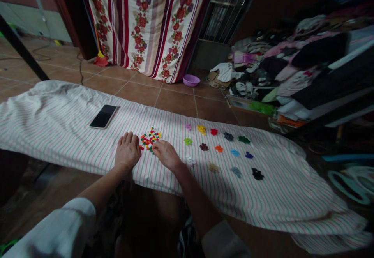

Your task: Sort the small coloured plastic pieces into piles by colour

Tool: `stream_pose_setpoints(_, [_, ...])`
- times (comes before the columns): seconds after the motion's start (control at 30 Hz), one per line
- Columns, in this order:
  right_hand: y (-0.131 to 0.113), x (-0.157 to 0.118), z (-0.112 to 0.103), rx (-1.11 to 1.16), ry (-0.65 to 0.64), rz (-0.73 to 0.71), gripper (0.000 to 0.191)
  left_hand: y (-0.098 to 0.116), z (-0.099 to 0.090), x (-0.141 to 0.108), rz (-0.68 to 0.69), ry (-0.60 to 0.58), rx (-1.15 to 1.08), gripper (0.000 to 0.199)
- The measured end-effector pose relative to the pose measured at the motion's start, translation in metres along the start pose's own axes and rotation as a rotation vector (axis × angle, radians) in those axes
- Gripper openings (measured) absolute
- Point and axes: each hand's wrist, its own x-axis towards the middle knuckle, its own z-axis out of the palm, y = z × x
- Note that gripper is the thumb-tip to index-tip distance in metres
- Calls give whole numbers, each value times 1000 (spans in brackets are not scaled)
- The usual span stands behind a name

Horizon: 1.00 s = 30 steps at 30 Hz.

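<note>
A mixed pile of small red, yellow, green and white pieces (150, 139) lies on a striped cloth (271, 195). My left hand (127, 151) rests flat on the cloth at the pile's left edge, fingers extended. At the pile's right edge is my right hand (166, 154), its fingers pinched together; whatever is between them is too small to make out. Right of my hands, small single-colour heaps stand in rows, among them yellow (201, 129), red (214, 132), lime green (187, 141), orange (218, 149), light blue (235, 152) and black (257, 174).
A phone (104, 116) lies on the cloth to the left. Beyond the cloth are a tiled floor, a floral curtain (143, 24), a purple basin (191, 80) and a red broom (101, 60). Clothes (280, 59) are heaped at the right.
</note>
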Motion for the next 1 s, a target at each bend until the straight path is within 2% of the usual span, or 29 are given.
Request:
stream_pose_setpoints(0.17, [2,-1,3,-21,12,-48,15,-1,1,0,-2,16,-18,27])
stream_pose_setpoints(0.43, [5,-3,9,-18,103,-66,12,0,-1,0,1,15,-7,28])
stream_pose_setpoints(0.7, [8,-7,5,51,204,-88,20,-1,-1,-1,20,29,-23,27])
stream_pose_setpoints(0.87, [19,-14,-8,77,301,-21,22,-2,0,0,19,22,-7,28])
stream_pose_setpoints(1.0, [51,-28,-35,65,524,123,24,-2,1,-1,23,27,2,31])
